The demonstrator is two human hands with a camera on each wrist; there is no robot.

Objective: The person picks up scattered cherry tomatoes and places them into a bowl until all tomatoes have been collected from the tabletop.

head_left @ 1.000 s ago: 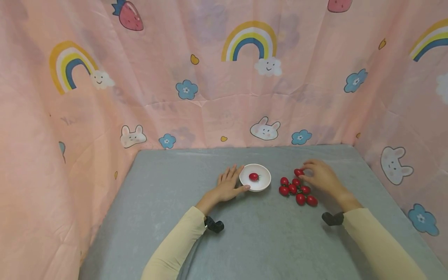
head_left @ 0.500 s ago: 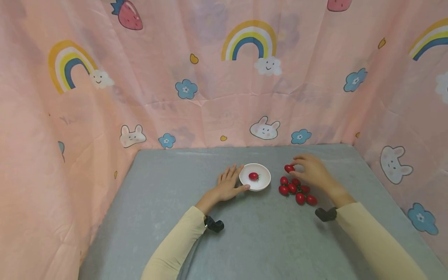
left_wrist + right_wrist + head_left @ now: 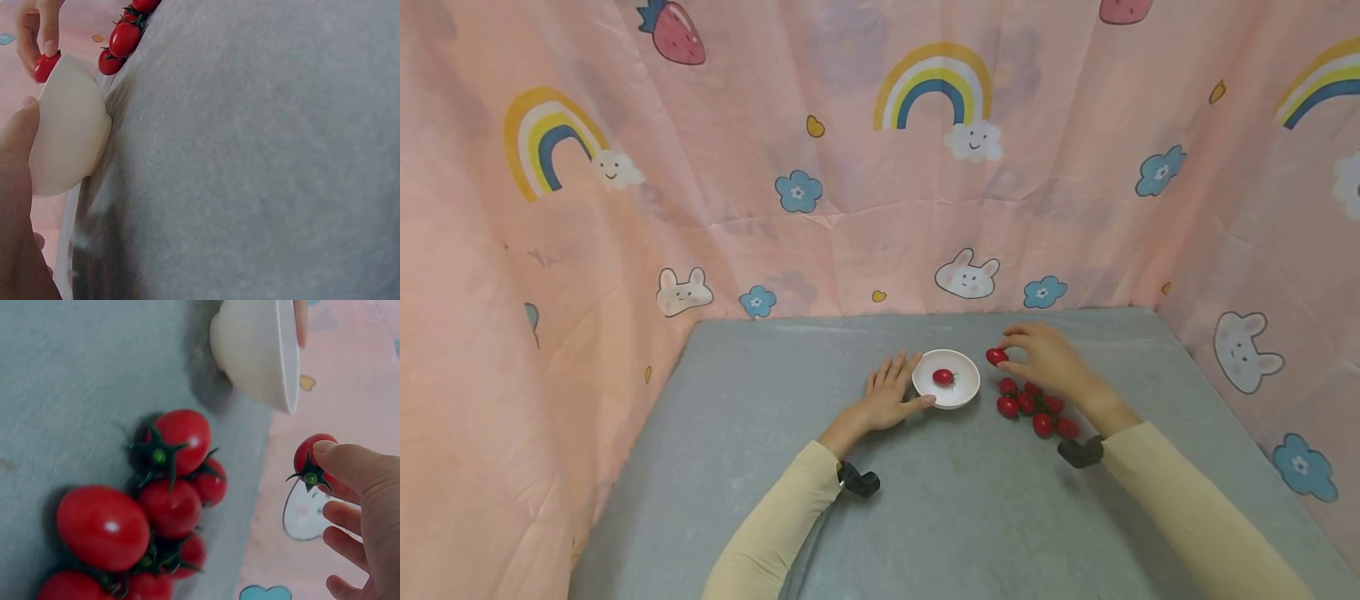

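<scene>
Head view: left hand (image 3: 891,398) rests flat on grey surface (image 3: 775,417), fingers relaxed, thumb against white bowl (image 3: 970,384), likely steadying it. One cherry tomato in bowl (image 3: 943,377). Right hand (image 3: 1048,360) pinches held tomato (image 3: 996,356), lifted just beside bowl rim, above tomato pile (image 3: 1033,407).

Left wrist view: thumb (image 3: 15,134) touches bowl wall.

Right wrist view: fingertips (image 3: 340,459) grip tomato near green calyx; contact partly hidden.

Even, soft light on my head view; faint shadows under the sleeves. Edges bow slightly. Both wrist views are blurred close up.
</scene>
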